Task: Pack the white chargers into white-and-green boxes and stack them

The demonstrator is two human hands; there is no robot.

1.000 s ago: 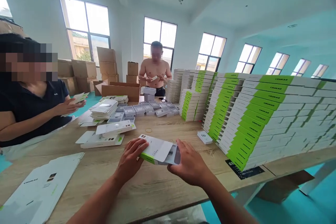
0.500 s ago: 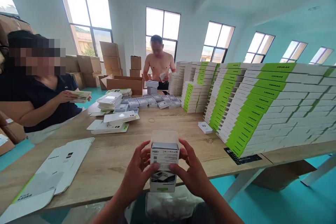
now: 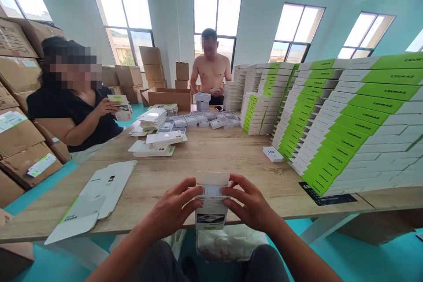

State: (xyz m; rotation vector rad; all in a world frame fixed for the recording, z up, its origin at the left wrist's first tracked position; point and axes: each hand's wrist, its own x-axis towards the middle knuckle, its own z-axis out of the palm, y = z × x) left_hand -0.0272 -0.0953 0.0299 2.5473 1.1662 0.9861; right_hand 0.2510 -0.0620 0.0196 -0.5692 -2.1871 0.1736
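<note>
- Left hand [image 3: 170, 209]: thumb and fingers pinching the left side of a small box [image 3: 210, 219] at its open end.
- Right hand [image 3: 254, 207]: matching pinch, right side.
- Small box: flap raised, at the near edge of the table [image 3: 238, 158].
- Left: flat cartons [image 3: 99, 191].
- Right: stacked green-and-white boxes [image 3: 350, 114].

Stacked white boxes [image 3: 383, 132]: "CEUKAZ" stood in dark capitals on green bands [image 3: 357, 114] | held box [image 3: 210, 219]: fine print was illegible | black sheet [image 3: 330, 198]: pale characters were unclear
</note>
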